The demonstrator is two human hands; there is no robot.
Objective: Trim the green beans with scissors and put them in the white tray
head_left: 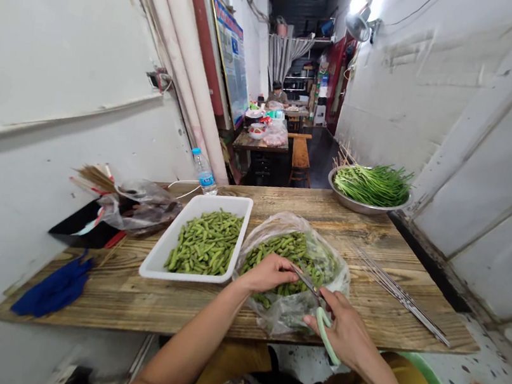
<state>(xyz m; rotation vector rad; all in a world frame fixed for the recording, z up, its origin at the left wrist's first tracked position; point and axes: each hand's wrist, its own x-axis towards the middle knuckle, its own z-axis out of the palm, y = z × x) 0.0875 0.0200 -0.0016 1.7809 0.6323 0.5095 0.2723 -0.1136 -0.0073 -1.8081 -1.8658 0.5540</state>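
Observation:
My right hand (344,327) grips a pair of scissors (322,330) by pale green handles, with the blades pointing up and left. At the blade tips, my left hand (270,272) is closed in a pinch; what its fingers hold is hidden. Both hands are over a clear plastic bag (342,278), its mouth spread wide around green edamame pods (286,245). Left of the bag stands a white plastic tray (247,216) holding many trimmed-looking pods (207,242).
Metal skewers (404,294) lie on the wooden table (124,301) at right. A metal bowl of green stalks (372,187) stands at the far right corner. A water bottle (204,173), a black box (87,224) and a blue cloth (54,284) are at left. Another person (277,94) sits far back.

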